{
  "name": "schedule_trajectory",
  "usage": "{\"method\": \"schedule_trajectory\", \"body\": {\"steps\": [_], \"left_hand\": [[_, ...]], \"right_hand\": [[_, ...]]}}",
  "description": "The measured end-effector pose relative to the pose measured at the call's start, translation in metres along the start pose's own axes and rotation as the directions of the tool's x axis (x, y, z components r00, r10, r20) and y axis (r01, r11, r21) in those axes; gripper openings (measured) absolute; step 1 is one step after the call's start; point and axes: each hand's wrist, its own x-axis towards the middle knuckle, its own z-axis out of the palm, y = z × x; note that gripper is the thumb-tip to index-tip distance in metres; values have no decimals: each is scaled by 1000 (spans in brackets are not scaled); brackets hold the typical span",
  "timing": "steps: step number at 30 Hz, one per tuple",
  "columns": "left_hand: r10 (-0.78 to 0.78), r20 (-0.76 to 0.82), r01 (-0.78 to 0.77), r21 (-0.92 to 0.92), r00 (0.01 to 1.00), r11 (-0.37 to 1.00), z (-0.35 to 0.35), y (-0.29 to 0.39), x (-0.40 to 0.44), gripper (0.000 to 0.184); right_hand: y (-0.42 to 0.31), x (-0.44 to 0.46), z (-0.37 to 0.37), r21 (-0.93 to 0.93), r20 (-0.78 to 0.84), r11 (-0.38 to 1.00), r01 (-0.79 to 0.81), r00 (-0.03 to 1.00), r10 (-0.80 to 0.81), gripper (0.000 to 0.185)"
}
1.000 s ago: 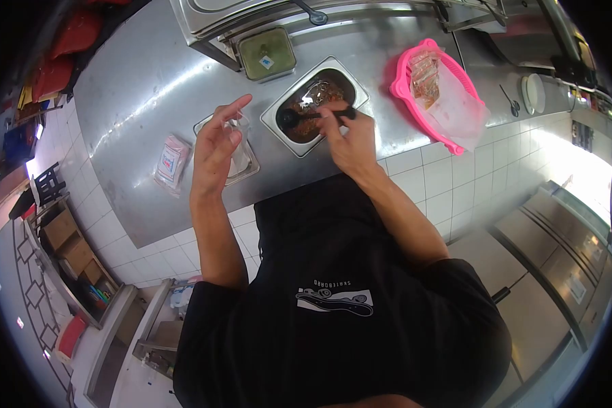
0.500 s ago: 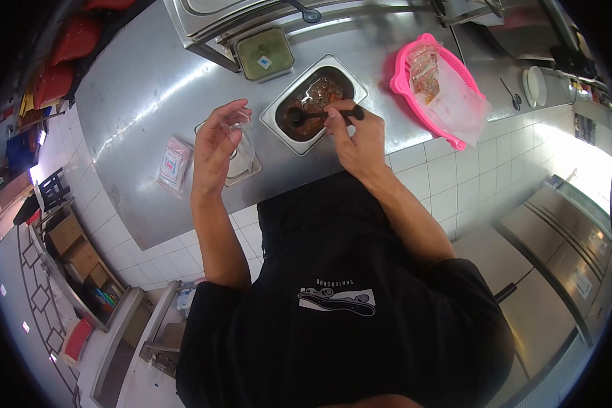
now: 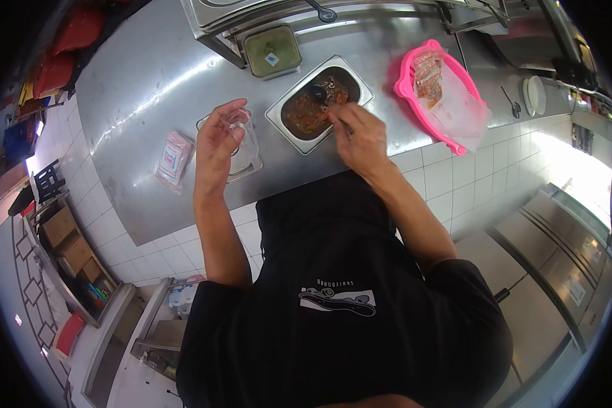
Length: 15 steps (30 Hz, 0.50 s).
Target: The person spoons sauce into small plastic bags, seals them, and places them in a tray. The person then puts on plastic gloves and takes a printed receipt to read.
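Left hand [image 3: 216, 146]: fingers curled, gripping a clear, thin plastic bag [image 3: 247, 143].
Right hand [image 3: 364, 139]: fingers closed on a black ladle [image 3: 317, 94] (handle mostly hidden), its bowl inside the pan.
Rectangular steel pan [image 3: 362, 93]: near the counter's front edge, holding reddish-brown food [image 3: 309, 117].
Room: silvery steel counter [image 3: 149, 112] separates pan from pink plastic basket [image 3: 405, 88].

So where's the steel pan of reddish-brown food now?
At upper centre of the head view, the steel pan sits on the counter between the left hand and the pink basket, its lower right edge under the right hand.
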Motion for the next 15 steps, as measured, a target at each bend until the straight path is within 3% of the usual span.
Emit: {"method": "schedule_trajectory", "body": {"steps": [5,7,10,14,15], "left_hand": [[-29,-2,29,-2,1000,1000,-2,-1,1,66],[-14,-2,14,6,1000,1000,-3,-1,2,67],[0,7,0,10,1000,1000,-1,0,4,67],[-9,38,8,33,999,999,-1,0,8,68],[-7,42,5,33,999,999,-1,0,9,68]], "right_hand": [[-22,-13,7,117,60,993,-30,998,23,12],[-26,-13,3,206,-40,977,-52,997,62,10],[-21,-11,8,156,-57,973,-169,982,179,9],[-23,-18,21,187,-48,973,-138,988,149,6],[-26,-21,21,320,-35,911,-260,958,285,6]]}}
